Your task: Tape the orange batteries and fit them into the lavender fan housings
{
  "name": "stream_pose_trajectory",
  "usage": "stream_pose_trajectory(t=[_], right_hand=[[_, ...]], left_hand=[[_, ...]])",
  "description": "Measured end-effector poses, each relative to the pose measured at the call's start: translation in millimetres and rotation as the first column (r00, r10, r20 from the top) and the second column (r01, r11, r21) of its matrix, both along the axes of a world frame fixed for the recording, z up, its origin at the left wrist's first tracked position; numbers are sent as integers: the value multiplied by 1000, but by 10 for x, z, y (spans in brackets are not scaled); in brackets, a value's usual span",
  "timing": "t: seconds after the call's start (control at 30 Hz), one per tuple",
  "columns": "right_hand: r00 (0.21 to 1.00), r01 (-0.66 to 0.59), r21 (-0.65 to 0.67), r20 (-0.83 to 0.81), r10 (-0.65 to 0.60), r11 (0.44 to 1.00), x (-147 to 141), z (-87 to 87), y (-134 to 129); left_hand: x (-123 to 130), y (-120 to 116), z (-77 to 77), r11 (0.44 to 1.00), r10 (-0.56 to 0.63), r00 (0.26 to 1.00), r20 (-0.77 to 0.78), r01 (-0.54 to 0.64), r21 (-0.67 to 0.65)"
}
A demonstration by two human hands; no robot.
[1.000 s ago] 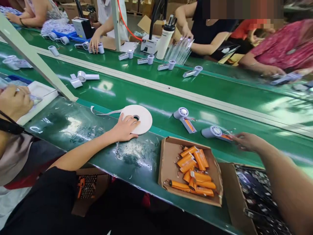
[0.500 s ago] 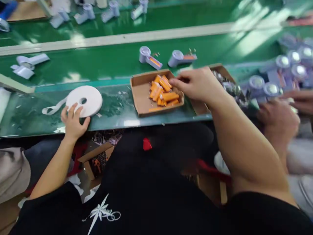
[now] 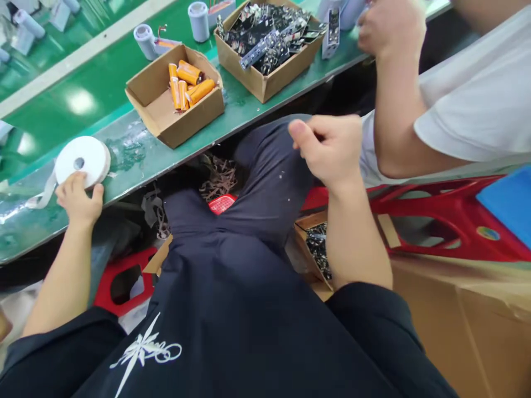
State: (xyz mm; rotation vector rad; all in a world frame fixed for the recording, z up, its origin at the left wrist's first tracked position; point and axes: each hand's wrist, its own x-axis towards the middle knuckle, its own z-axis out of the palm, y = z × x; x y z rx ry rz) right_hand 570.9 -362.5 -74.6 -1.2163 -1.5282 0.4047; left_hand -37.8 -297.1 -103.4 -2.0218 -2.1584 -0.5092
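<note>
The right hand (image 3: 329, 149) hangs in the air on the near side of the table (image 3: 128, 160) edge, fingers curled closed; whether they hold anything cannot be told. To its right, a co-worker's white sleeve (image 3: 464, 124) and bent arm crowd that side. The left hand (image 3: 78, 202) reaches over the same edge, fingers spread on the near part of a white roll (image 3: 93, 155), thumb by its rim; the loose end trails to the left. A strip of tabletop separates this hand from a cardboard box (image 3: 191, 127) of orange cells (image 3: 199, 91) to its right. Beyond the right hand, a box of circuit boards (image 3: 265, 47) sits near the table edge; past both boxes stand pale housings (image 3: 199, 22).
</note>
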Motion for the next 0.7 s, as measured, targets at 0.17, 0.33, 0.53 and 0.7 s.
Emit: stream_pose_trajectory(t=[0.17, 0.33, 0.53, 0.7], right_hand=[[952, 216, -290, -151, -267, 932, 54, -778, -797], [876, 193, -615, -242, -416, 764, -423, -1518, -1400], [949, 58, -595, -217, -229, 802, -1032, -1804, -1390], [984, -11, -454, -161, -70, 891, -919, -1837, -1218]], left_hand=[[88, -9, 44, 998, 62, 998, -10, -62, 5], [110, 1, 81, 998, 60, 996, -67, -59, 15], [147, 32, 147, 998, 57, 990, -130, -61, -23], [245, 26, 200, 992, 106, 984, -147, -115, -53]])
